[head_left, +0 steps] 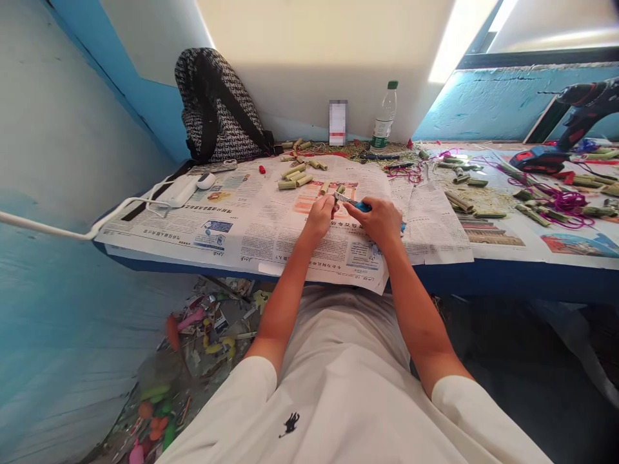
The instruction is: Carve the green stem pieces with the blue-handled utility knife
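Head: left hand (320, 216) pinching; right hand (382, 223) gripping cutter (360, 206).

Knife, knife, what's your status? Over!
Right grip shut on blue knife. Left grip pinched at its blade tip, contents too small to tell. Green rolls just beyond on newspaper, not blocking.

right hand (383, 222) grips blue knife (360, 206) | left hand (320, 217) at its tip

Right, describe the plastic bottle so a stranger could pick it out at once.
Find the newspaper-covered bench and follow it back to the white wall. The bottle stands upright there, right of the black-and-white backpack and a small upright box. It is the only clear, green-capped thing standing there.
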### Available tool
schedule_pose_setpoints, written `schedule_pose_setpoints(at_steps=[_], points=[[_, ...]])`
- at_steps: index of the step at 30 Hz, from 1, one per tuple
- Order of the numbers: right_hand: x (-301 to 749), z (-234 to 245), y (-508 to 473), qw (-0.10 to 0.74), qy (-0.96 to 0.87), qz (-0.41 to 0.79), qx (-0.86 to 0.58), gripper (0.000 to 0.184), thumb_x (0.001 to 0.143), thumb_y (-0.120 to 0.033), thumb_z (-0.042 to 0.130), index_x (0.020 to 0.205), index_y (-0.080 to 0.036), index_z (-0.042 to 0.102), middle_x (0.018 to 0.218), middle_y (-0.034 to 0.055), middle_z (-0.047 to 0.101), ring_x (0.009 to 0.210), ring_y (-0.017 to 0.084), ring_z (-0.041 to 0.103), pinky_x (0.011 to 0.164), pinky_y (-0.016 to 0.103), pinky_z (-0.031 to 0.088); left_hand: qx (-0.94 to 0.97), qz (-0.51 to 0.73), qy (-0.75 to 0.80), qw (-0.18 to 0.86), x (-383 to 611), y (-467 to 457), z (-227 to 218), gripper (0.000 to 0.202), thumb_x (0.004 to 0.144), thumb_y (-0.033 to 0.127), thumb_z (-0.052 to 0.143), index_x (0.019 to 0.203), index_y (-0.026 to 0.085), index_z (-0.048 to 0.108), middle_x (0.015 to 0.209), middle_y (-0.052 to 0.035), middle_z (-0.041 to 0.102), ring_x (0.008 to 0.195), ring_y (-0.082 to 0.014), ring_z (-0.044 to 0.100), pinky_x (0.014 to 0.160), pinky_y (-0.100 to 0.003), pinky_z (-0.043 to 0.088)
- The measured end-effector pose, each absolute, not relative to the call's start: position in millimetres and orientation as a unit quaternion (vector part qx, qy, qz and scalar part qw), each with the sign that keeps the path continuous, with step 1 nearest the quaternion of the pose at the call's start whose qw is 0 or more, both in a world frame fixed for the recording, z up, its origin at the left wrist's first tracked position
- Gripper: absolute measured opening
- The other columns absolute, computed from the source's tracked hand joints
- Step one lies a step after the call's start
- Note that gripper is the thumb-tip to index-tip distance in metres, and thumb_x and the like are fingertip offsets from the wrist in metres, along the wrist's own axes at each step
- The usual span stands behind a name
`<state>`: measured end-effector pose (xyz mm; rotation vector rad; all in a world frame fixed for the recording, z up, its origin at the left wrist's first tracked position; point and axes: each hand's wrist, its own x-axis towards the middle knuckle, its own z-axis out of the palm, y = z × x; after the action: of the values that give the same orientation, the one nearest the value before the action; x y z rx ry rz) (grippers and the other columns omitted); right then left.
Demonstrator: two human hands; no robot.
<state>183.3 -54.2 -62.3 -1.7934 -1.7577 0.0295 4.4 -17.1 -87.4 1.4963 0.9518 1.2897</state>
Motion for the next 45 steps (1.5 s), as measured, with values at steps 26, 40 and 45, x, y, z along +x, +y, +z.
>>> schedule_pose_setpoints(at_steps=[26,40,45], points=[[182,-62,-52,0.31,-0.667,0.012,-0.677,0.064,0.094,-0.084,0.058,0.071,-0.024,0.06,0.078,0.0109,0.072,0.072,0.024,0.057,0.064,0.034,0.023,0.603,0.524,0.4,0.45,6,-16,-88,0.041,0.111,0.036,0.046,0.074,0.02,0.054,0.072,0.0001,0.048,0.064,-0.0126,0.041,0.064,-0.029,0.033],[187,-59,-55,0.316,-0.67,0.005,-0.672,0.061,0.099,-0.077,0.055,0.072,-0.023,0.058,0.071,0.0073,0.065,0.069,0.02,0.053,0.065,0.033,0.022,0.594,0.538,0.417,0.429,5,-17,-88,0.039,0.113,0.033,0.042,0.077,0.02,0.05,0.074,0.0002,0.045,0.063,-0.0124,0.038,0.062,-0.03,0.031],[186,-61,-54,0.288,-0.701,0.018,-0.652,0.059,0.097,-0.075,0.06,0.07,-0.023,0.057,0.075,0.0072,0.069,0.072,0.02,0.055,0.066,0.034,0.021,0.635,0.536,0.408,0.377,5,-24,-83,0.037,0.112,0.028,0.041,0.078,0.021,0.052,0.077,-0.0007,0.049,0.069,-0.0142,0.043,0.069,-0.031,0.035]])
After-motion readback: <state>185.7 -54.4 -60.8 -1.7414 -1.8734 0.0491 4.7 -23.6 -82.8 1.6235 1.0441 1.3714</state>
